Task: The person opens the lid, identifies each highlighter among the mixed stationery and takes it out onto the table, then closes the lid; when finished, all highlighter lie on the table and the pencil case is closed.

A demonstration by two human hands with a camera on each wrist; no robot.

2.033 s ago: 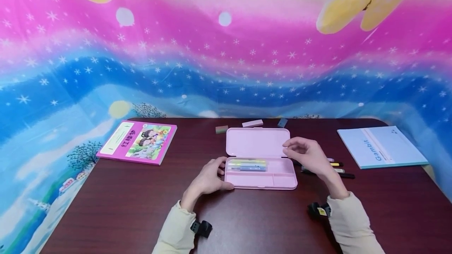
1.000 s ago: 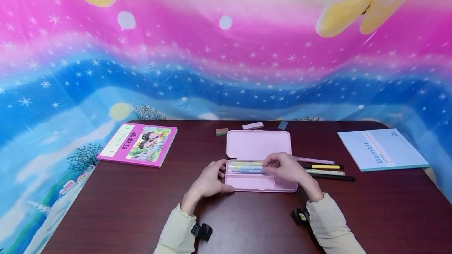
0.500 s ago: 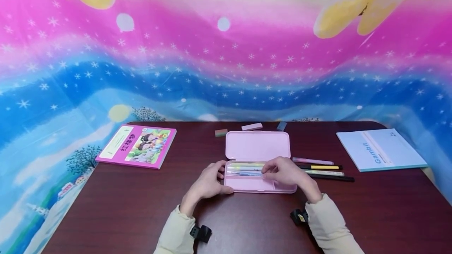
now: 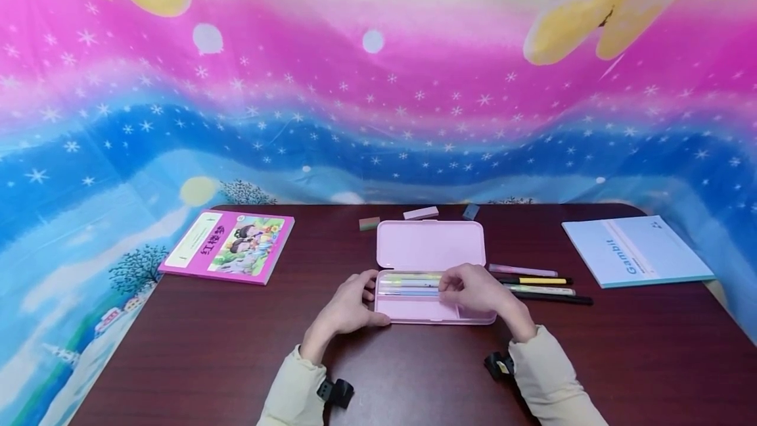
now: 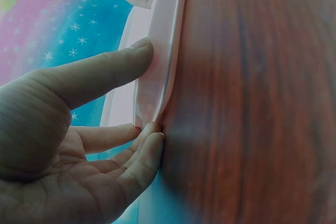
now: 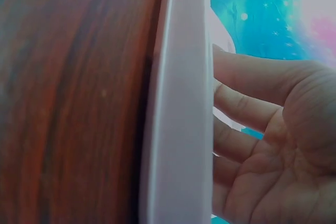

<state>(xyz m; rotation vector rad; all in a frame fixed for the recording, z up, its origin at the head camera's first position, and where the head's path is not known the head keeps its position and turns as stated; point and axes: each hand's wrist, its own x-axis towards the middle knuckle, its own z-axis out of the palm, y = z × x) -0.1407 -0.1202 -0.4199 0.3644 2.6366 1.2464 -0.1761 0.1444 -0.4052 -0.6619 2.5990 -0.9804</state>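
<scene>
Pink pencil case (image 4: 416,309) placed with lid (image 4: 430,244) folded back toward far edge of table (image 4: 195,360); left end gripped by left hand (image 4: 349,303). Pens (image 4: 411,283) inside partly covered by right hand (image 4: 478,290); any pinch can't be told.

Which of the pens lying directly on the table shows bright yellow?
The slim black-and-yellow pen, second from the back; the other three visible are a pale purple pen, a whitish pen and a plain black pen.
</scene>
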